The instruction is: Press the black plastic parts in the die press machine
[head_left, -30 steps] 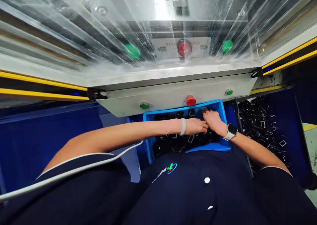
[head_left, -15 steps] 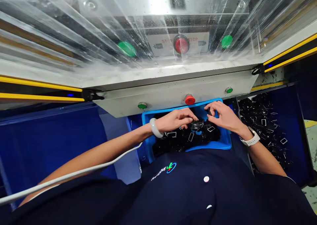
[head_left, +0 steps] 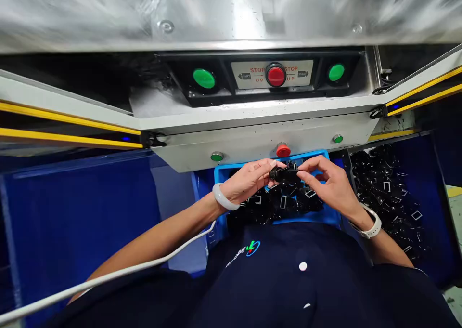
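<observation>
My left hand [head_left: 249, 179], with a pale bangle on its wrist, is closed on one end of a small black plastic part [head_left: 287, 175]. From the other side my right hand [head_left: 331, 183] pinches the same part between thumb and fingers. The part's exact kind cannot be made out. Just beneath both hands is a blue bin [head_left: 306, 218], holding many black plastic pieces [head_left: 256, 215], some with light rectangular outlines.
A machine's pale front panel [head_left: 245, 142] carries a red button [head_left: 283, 150] and two green ones. Behind it is a black START/STOP control box [head_left: 245, 94]. More black pieces [head_left: 382, 174] fill a dark blue container at right. A white cord [head_left: 144, 264] runs beside my left arm.
The clear sheet in front of the control box has gone up, exposing its buttons. My right hand has come in to grip the black part, which my left hand has raised above the pile.
</observation>
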{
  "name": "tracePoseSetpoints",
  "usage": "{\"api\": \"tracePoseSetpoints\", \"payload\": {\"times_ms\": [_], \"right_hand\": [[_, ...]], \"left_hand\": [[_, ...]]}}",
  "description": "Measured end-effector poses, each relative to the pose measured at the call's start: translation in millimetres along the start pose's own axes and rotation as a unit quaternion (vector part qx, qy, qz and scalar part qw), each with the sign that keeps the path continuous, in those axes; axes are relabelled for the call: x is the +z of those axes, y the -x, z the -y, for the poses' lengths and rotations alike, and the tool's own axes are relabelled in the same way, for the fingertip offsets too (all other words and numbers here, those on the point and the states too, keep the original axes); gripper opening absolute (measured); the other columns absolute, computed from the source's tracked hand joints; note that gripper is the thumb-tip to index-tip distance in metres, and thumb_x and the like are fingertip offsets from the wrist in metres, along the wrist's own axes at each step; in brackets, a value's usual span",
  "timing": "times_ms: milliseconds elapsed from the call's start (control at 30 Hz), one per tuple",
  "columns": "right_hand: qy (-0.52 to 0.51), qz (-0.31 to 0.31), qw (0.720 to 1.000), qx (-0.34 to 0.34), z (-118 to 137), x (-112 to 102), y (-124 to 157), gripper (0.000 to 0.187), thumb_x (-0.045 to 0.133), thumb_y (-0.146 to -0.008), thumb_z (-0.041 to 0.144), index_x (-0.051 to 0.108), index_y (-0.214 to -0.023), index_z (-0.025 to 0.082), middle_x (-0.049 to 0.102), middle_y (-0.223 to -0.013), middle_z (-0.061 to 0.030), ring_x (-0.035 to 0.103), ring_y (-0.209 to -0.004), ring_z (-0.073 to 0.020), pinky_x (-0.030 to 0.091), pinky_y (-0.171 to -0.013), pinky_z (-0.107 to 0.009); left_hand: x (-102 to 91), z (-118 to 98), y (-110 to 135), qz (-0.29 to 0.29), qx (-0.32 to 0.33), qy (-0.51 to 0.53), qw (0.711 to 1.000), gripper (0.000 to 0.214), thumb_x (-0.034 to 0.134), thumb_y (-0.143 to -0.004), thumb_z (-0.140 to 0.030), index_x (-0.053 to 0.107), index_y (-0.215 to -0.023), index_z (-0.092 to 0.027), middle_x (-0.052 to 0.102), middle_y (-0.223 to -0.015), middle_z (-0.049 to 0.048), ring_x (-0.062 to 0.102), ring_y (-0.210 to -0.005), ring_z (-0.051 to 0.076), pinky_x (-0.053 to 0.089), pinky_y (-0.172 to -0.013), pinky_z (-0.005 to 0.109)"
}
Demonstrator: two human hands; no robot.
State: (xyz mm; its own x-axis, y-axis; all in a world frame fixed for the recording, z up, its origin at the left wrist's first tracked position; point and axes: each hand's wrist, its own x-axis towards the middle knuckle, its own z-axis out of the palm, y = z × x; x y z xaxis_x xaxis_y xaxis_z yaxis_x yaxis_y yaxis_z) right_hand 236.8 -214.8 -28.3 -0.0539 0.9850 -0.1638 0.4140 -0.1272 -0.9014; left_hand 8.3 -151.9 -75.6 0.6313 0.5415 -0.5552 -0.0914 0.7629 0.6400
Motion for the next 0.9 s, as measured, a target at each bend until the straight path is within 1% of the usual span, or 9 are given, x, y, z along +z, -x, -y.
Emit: {"api": "tracePoseSetpoints", "payload": {"times_ms": [100, 200, 267, 367, 467, 600, 733, 833, 900], "right_hand": [[0.037, 0.011, 0.999, -0.027, 4, 4, -5, 0.010, 0.068, -0.099, 0.032, 0.071, -0.097, 0.023, 0.071, -0.095, -0.0026, 0.066, -0.086, -0.0148, 0.055, -0.067, -0.026], [0.023, 0.040, 0.999, -0.021, 3, 1, -13, 0.010, 0.069, -0.098, 0.031, 0.071, -0.095, 0.022, 0.071, -0.092, -0.0016, 0.066, -0.083, -0.0139, 0.054, -0.070, -0.028], [0.010, 0.051, 0.999, -0.012, 3, -3, -18, 0.011, 0.069, -0.098, 0.031, 0.072, -0.096, 0.021, 0.072, -0.091, -0.0015, 0.067, -0.081, -0.0137, 0.054, -0.071, -0.029], [0.004, 0.046, 0.999, -0.001, 3, -9, -24, 0.012, 0.070, -0.096, 0.032, 0.073, -0.095, 0.020, 0.072, -0.090, -0.0017, 0.067, -0.079, -0.0137, 0.054, -0.072, -0.029], [-0.026, 0.029, 0.999, 0.010, 2, -14, -30, 0.012, 0.071, -0.095, 0.032, 0.072, -0.095, 0.020, 0.072, -0.088, -0.0009, 0.066, -0.073, -0.0124, 0.055, -0.070, -0.029], [-0.042, 0.021, 0.999, 0.018, 4, -17, -38, 0.014, 0.073, -0.093, 0.033, 0.072, -0.095, 0.020, 0.072, -0.086, -0.0004, 0.065, -0.070, -0.0116, 0.056, -0.068, -0.029], [-0.017, 0.011, 1.000, -0.001, 9, -12, -47, 0.016, 0.074, -0.093, 0.036, 0.074, -0.095, 0.020, 0.074, -0.090, -0.0020, 0.068, -0.077, -0.0136, 0.057, -0.069, -0.029], [-0.026, -0.005, 0.999, -0.027, 17, -12, -59, 0.017, 0.074, -0.094, 0.037, 0.074, -0.096, 0.020, 0.075, -0.091, -0.0024, 0.071, -0.080, -0.0147, 0.060, -0.072, -0.030], [-0.029, 0.020, 0.998, -0.049, 28, -18, -77, 0.017, 0.073, -0.094, 0.036, 0.074, -0.097, 0.020, 0.075, -0.089, -0.0022, 0.071, -0.078, -0.0147, 0.061, -0.072, -0.031]], "left_hand": [[8.0, -3, 3, -0.036, 0.035, -0.045, 0.998, 0.043, 0.080, -0.089, -0.056, 0.080, -0.106, -0.017, 0.065, -0.091, 0.0046, 0.059, -0.072, 0.012, 0.047, -0.065, 0.025], [13.3, -6, 5, -0.083, 0.090, -0.095, 0.988, 0.041, 0.076, -0.092, -0.056, 0.079, -0.102, -0.016, 0.066, -0.107, 0.0068, 0.060, -0.069, 0.010, 0.050, -0.064, 0.026], [15.0, -7, 4, -0.080, 0.100, -0.102, 0.987, 0.042, 0.074, -0.093, -0.056, 0.079, -0.100, -0.016, 0.066, -0.110, 0.0075, 0.061, -0.069, 0.010, 0.052, -0.062, 0.026], [15.0, -8, 1, -0.067, 0.101, -0.092, 0.988, 0.042, 0.074, -0.093, -0.056, 0.078, -0.102, -0.015, 0.067, -0.097, 0.0057, 0.062, -0.068, 0.011, 0.052, -0.062, 0.025], [13.7, -10, -4, -0.073, 0.120, -0.088, 0.986, 0.044, 0.075, -0.092, -0.057, 0.078, -0.103, -0.015, 0.067, -0.090, 0.0047, 0.065, -0.067, 0.012, 0.053, -0.062, 0.026], [16.0, -19, -7, -0.096, 0.168, -0.151, 0.969, 0.043, 0.068, -0.098, -0.057, 0.078, -0.107, -0.017, 0.068, -0.103, 0.0069, 0.067, -0.067, 0.012, 0.057, -0.066, 0.027], [22.9, -30, -9, -0.110, 0.248, -0.278, 0.921, 0.038, 0.057, -0.106, -0.049, 0.080, -0.106, -0.019, 0.067, -0.107, 0.0067, 0.066, -0.064, 0.010, 0.059, -0.071, 0.029], [24.1, -40, -11, -0.132, 0.354, -0.347, 0.859, 0.029, 0.068, -0.101, -0.045, 0.078, -0.112, -0.021, 0.069, -0.105, 0.0075, 0.068, -0.078, 0.015, 0.059, -0.074, 0.030], [21.3, -54, -13, -0.150, 0.415, -0.386, 0.810, 0.024, 0.077, -0.095, -0.038, 0.077, -0.112, -0.021, 0.071, -0.102, 0.0076, 0.068, -0.090, 0.019, 0.058, -0.077, 0.032]]}}
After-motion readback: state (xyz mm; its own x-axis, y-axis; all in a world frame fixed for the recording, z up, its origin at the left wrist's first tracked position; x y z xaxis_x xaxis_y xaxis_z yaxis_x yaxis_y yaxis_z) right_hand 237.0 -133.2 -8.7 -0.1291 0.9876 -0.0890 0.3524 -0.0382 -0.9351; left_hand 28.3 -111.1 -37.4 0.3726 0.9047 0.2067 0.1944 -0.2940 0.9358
